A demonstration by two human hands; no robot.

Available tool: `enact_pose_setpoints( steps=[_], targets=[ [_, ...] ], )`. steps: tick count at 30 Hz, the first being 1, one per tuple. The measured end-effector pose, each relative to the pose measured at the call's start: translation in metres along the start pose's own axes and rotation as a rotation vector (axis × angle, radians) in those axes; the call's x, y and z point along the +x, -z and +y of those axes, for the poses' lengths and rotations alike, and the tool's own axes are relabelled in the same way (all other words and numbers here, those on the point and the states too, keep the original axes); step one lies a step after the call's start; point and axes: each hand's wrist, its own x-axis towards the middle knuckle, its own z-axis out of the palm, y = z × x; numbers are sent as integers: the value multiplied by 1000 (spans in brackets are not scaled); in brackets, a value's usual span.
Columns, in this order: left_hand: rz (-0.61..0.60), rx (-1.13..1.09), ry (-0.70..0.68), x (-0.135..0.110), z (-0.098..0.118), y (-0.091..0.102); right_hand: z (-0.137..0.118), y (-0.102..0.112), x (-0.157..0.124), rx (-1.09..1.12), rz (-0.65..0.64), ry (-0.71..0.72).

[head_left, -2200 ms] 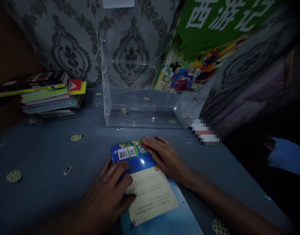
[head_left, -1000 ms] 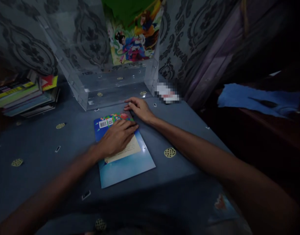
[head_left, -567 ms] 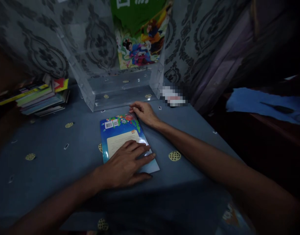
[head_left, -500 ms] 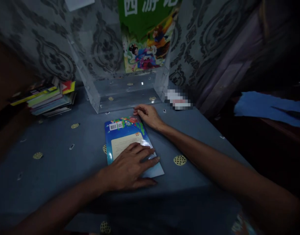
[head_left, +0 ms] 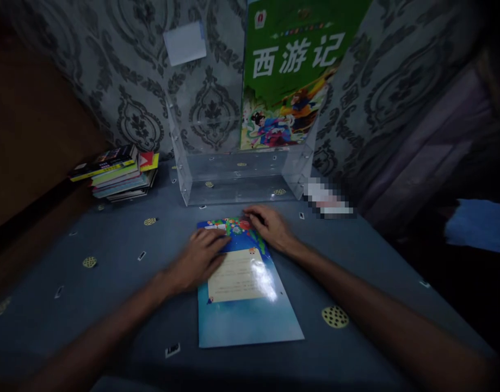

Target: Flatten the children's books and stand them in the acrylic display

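Note:
A glossy blue booklet lies back cover up on the cloth-covered table, with a pale text panel and colourful sea pictures along its top. My left hand is over its upper left part, fingers stretched out and slightly blurred, hiding most of the barcode area. At the top right corner, my right hand rests against the booklet with loosely curved fingers. No grip on the booklet shows in either hand.
Behind the booklet stands a clear acrylic book stand, holding a green picture book upright. Stacked books sit at the back left. A pixelated white item lies right of the stand. The table's right edge drops to a dark area.
My left hand has slid from the booklet's lower part up to its upper left, uncovering the text panel. My right hand stays by the top right corner. The view has tilted up and left.

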Motion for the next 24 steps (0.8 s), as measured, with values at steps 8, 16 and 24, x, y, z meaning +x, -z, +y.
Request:
enact_pose_setpoints(
  steps=[8,16,24],
  targets=[
    [131,79,166,0,-26,-12,-16,-2,-5,-259,-119,209],
    [94,219,195,9,-27,-12,-21,-5,-2,-457,-144,207],
    [139,141,160,20,-52,-13,-11,-9,14,-439,-148,148]
  ],
)
